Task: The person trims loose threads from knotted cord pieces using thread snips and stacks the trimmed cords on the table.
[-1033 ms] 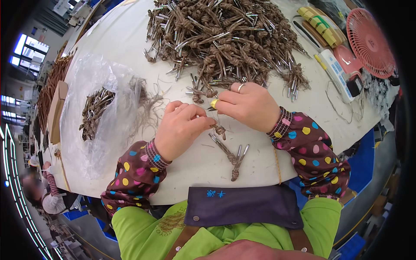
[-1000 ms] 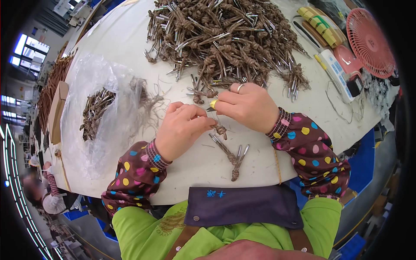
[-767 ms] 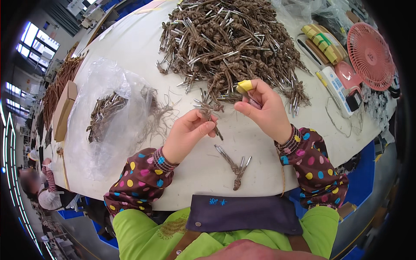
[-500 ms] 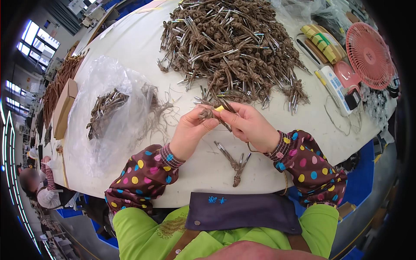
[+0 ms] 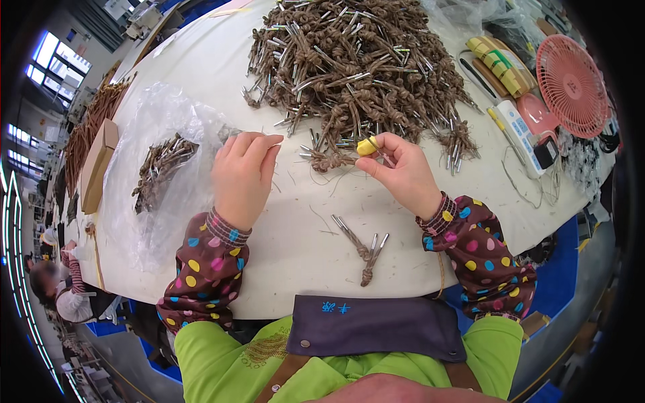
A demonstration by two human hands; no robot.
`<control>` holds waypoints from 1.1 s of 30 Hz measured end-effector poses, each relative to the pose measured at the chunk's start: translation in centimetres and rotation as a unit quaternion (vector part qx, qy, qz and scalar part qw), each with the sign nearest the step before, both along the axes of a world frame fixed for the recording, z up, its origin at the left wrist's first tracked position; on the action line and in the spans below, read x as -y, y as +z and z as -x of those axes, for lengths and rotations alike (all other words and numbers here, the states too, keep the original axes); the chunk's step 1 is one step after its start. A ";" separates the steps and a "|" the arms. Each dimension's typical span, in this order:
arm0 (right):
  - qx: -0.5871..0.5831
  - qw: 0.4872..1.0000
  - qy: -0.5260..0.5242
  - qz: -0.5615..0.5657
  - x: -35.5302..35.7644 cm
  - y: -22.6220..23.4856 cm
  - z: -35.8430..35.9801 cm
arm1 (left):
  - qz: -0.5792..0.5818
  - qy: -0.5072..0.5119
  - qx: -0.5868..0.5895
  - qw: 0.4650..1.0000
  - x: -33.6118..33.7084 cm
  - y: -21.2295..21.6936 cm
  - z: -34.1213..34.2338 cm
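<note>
My left hand (image 5: pixel 245 176) is held over the white table (image 5: pixel 295 248), beside the plastic bag. Its fingers are stretched out, thumb slightly apart, with nothing visible in them. Close to the heap, the thumb and forefinger of my right hand (image 5: pixel 403 176) curl around a small yellow piece (image 5: pixel 367 146) with a dark band; whether it is held or worn on the finger I cannot tell. A knotted brown cord (image 5: pixel 328 161) lies just left of that hand, at the front of a large heap of metal-tipped brown cords (image 5: pixel 356 74). Two more knotted cords (image 5: pixel 363 252) rest nearer me.
A clear plastic bag (image 5: pixel 127 221) with a cord bundle (image 5: pixel 161 168) lies left, near a cardboard box (image 5: pixel 99 164). On the right are a pink fan (image 5: pixel 574 86), a white power strip (image 5: pixel 521 138) and a yellow roll (image 5: pixel 502 66). Another person (image 5: pixel 74 299) sits far left.
My hands have moved apart: the left to the left, the right slightly to the right. The knotted cord in my left fingers was let go and lies at the heap's front edge.
</note>
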State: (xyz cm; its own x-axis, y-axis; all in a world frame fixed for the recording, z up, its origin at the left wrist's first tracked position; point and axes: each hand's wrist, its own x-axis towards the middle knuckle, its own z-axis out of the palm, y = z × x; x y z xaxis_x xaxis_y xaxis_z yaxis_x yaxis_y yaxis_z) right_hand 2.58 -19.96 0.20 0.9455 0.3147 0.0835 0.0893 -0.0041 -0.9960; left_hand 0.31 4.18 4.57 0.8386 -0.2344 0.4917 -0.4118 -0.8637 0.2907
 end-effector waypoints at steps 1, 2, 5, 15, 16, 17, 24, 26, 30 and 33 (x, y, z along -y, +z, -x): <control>0.004 1.000 -0.004 0.031 0.0 0.0 0.0 | -0.049 -0.004 0.088 0.995 0.0 0.5 0.2; 0.002 1.000 -0.003 0.031 -0.1 0.0 0.0 | -0.049 -0.003 0.085 0.995 0.3 0.6 0.5; -0.013 1.000 -0.003 0.028 -0.3 0.1 0.2 | -0.062 -0.066 0.134 0.987 2.0 0.5 1.3; -0.053 0.997 0.016 -0.050 -1.0 0.2 0.9 | -0.078 -0.088 0.174 0.978 2.1 -1.3 0.7; -0.071 0.995 0.022 -0.068 -1.0 0.0 1.0 | -0.025 -0.095 0.136 0.986 2.2 -1.7 0.8; -0.072 0.995 0.023 -0.068 -1.2 0.1 1.2 | 0.027 -0.101 0.097 0.990 2.4 -2.0 0.9; 0.121 0.988 -0.044 0.086 -1.3 -0.1 1.5 | 0.152 -0.090 -0.023 0.984 3.0 -2.5 1.3; 0.245 0.949 -0.093 0.174 -1.2 1.1 1.6 | 0.131 -0.100 -0.017 0.986 2.9 -2.6 1.4; 0.349 0.889 -0.058 0.292 -1.0 1.5 1.5 | 0.093 -0.111 -0.031 0.989 2.7 -2.8 1.3; 0.405 0.852 -0.057 0.327 -1.0 1.5 1.4 | 0.074 -0.122 -0.012 0.990 2.9 -2.6 1.3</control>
